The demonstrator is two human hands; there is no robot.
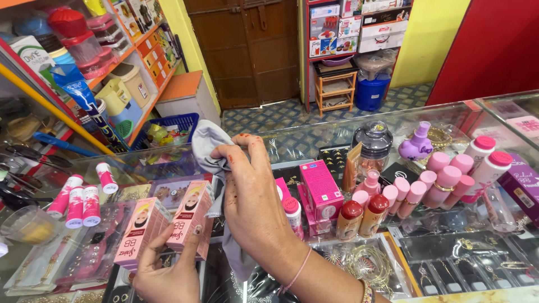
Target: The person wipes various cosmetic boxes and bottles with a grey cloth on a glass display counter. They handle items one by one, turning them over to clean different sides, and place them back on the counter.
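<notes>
- Nearest the camera, the left hand [168, 275] comes up from the bottom edge, its fingers and thumb closed on two long pink boxes [165, 224], holding them side by side and tilted over the glass counter [314, 140].
- Just right of it, the right hand [252, 196] reaches in from the lower right with a thin pink band on the wrist; its fingers are clenched on a grey cloth [206, 147], which bunches above the knuckles and trails down beside the boxes.
- Under the hands, the counter holds trays of bangles [365, 264] and small jewellery.
- Left of the hands, three white tubes with pink bands [74, 203] stand together, with a fourth just behind them.
- Right of the cloth hand, a bright pink box [321, 188] stands upright, with two red-capped bottles [362, 217] near it.
- Further right, a group of pink-capped bottles [443, 179] crowds the counter, beside a purple box [522, 188] at the edge.
- Behind those stand a clear jar with a dark lid [373, 143] and a purple bottle [416, 145].
- At the back, a brown wooden door [247, 50] stands shut, with a blue bucket [371, 92] under a small rack to its right.
</notes>
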